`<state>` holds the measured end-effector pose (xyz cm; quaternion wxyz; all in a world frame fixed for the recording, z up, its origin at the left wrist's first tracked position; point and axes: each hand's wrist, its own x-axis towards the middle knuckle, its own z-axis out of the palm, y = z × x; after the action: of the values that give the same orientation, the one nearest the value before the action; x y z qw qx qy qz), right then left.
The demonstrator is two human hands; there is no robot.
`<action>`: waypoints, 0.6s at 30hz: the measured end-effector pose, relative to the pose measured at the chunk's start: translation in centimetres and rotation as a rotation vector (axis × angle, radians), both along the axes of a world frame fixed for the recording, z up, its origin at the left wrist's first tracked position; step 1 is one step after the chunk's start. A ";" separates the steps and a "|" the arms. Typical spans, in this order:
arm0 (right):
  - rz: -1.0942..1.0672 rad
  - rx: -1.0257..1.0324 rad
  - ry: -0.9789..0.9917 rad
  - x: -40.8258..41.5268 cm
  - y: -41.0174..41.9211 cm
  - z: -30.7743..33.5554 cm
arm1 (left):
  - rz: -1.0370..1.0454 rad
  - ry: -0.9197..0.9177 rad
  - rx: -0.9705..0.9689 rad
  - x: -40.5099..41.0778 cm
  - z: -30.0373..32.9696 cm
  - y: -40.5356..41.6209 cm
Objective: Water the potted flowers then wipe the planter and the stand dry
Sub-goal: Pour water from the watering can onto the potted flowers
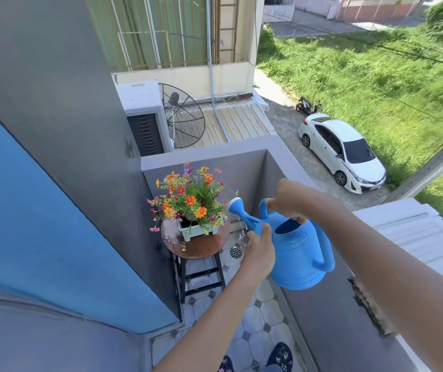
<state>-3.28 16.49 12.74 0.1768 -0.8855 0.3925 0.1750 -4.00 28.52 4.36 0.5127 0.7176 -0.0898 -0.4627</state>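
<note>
Blue wall: It runs down my left side, from far to near.
Flowers: Orange, red and pink ones stand up in a bunch, left of my can.
Planter: A small white box under the flowers. It sits on the far part of the stand top.
Stand: A round brown top on dark legs, on the tiled floor in the far corner of the balcony.
Drain: A small round grate in the floor, just right of the stand.
Water: Drops fall under the spout, between the stand and my left hand. I think some miss the planter and land on the floor.
Watering can: Blue, tipped to the left. Its round nose points at the flowers, just beside them.
Left hand: I hold the front of the can with curled fingers, thumb up near the spout.
Right hand: My fingers wrap tight round the top handle.
Step now: I am watering the flowers. No wiping yet.
Next move: I think I should bring the nose further left, over the planter, so the water lands in it.
Cloth: I see none here, so I would need to find one before wiping the planter and the stand.
Car: A white one is parked far below on the right.
</note>
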 end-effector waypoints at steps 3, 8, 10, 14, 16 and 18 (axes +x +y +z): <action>-0.001 -0.002 -0.006 0.4 -0.3 0.0 | 0.004 -0.018 -0.008 0.8 0.1 -0.1; 0.042 -0.024 -0.052 1.9 -0.7 0.2 | 0.007 -0.065 -0.013 2.4 1.2 0.0; 0.048 -0.034 -0.077 2.5 -0.9 0.3 | 0.018 -0.073 -0.020 3.1 1.4 -0.1; 0.036 -0.027 -0.074 3.4 -1.1 0.3 | 0.001 -0.076 -0.021 3.8 1.5 -0.3; 0.031 -0.020 -0.022 3.6 -1.0 0.5 | -0.007 -0.073 -0.023 3.8 1.5 -0.2; 0.032 -0.009 0.019 3.7 -0.8 0.6 | 0.011 -0.069 -0.039 3.7 1.1 -0.1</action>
<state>0.43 15.68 13.29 0.1665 -0.8906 0.3808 0.1845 -0.31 28.41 5.49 0.5256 0.7236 -0.1126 -0.4329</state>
